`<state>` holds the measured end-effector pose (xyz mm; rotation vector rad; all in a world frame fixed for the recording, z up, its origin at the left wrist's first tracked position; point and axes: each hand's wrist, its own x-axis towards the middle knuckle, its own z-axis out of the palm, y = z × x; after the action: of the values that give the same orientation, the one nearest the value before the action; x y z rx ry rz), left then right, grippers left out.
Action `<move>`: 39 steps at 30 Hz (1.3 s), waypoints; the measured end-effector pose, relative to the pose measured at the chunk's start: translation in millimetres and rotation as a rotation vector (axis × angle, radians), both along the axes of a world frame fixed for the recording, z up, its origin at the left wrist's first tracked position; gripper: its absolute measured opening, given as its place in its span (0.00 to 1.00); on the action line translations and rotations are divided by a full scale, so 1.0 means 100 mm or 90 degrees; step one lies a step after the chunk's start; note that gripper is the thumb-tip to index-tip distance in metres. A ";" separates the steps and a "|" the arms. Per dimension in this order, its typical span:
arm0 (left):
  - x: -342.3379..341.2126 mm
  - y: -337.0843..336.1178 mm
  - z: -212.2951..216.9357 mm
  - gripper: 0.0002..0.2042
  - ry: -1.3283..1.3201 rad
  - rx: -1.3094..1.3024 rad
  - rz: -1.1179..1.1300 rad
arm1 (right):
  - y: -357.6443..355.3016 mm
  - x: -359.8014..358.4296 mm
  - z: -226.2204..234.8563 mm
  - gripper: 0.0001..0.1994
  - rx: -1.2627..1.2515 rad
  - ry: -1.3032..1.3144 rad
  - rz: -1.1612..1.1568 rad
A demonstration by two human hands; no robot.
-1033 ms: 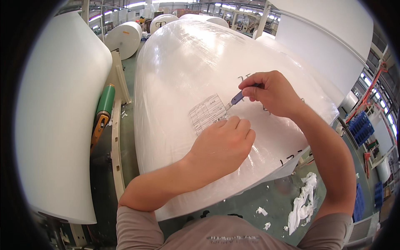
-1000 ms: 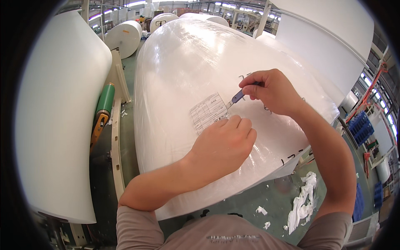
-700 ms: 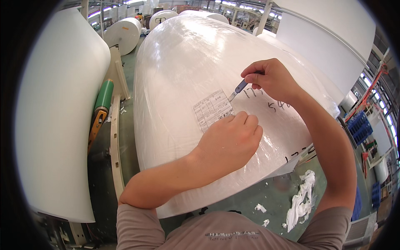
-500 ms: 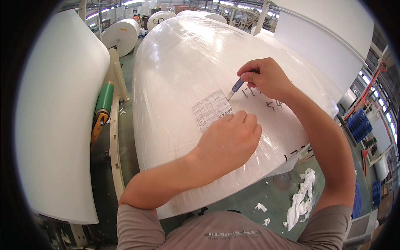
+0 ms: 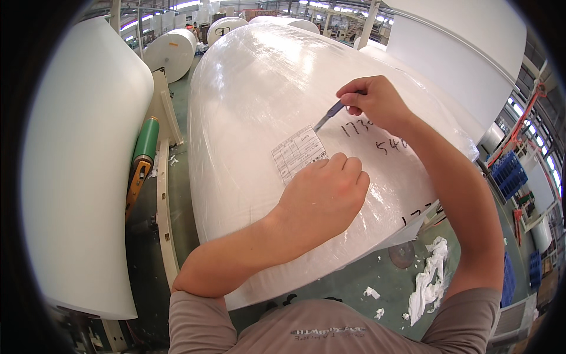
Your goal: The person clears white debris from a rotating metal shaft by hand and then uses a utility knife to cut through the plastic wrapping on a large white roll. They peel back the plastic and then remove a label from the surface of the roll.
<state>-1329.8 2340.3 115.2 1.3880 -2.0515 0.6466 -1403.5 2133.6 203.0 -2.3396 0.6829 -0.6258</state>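
Observation:
A large white roll [image 5: 247,100], wrapped in clear shiny film, lies in front of me. On its side is a printed paper label [image 5: 295,147] with a grid of boxes. Pinched in my right hand [image 5: 382,103] is a utility knife [image 5: 333,111] with a blue-grey handle, its blade tip at the label's upper right corner. My left hand [image 5: 327,192] is closed with curled fingers against the film at the label's lower right edge; whatever it grips is hidden beneath it. Black handwritten marks [image 5: 356,128] show beside my right wrist.
A tall white roll [image 5: 76,165] stands at the left, next to a green roller [image 5: 146,138] and a cream metal rail [image 5: 164,218]. Crumpled white scrap [image 5: 427,283] litters the floor at lower right. Blue pallets [image 5: 508,171] stand farther right. More rolls [image 5: 171,54] lie behind.
The knife's tip has slid up and left, from the label's right edge to its upper right corner. My right hand has shifted slightly upward; my left hand has barely moved.

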 end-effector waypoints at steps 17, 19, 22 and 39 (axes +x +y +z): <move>0.37 -0.09 0.04 0.04 0.030 0.078 -0.102 | -0.15 -0.27 0.23 0.11 -0.112 -0.111 -0.113; 0.60 -0.19 0.12 0.05 0.078 0.165 -0.134 | -0.07 -0.50 0.38 0.13 -0.066 -0.164 -0.122; 0.78 -0.35 0.19 0.06 0.116 0.267 -0.199 | -0.07 -0.93 0.45 0.14 0.050 -0.159 0.013; 0.75 -0.34 0.22 0.02 0.256 0.326 -0.269 | 0.50 -0.86 -0.03 0.07 -0.517 0.137 0.268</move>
<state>-1254.9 2306.7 137.0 1.1514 -2.1433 -0.3346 -1489.3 2183.1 199.7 -3.2022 -0.0327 -0.5137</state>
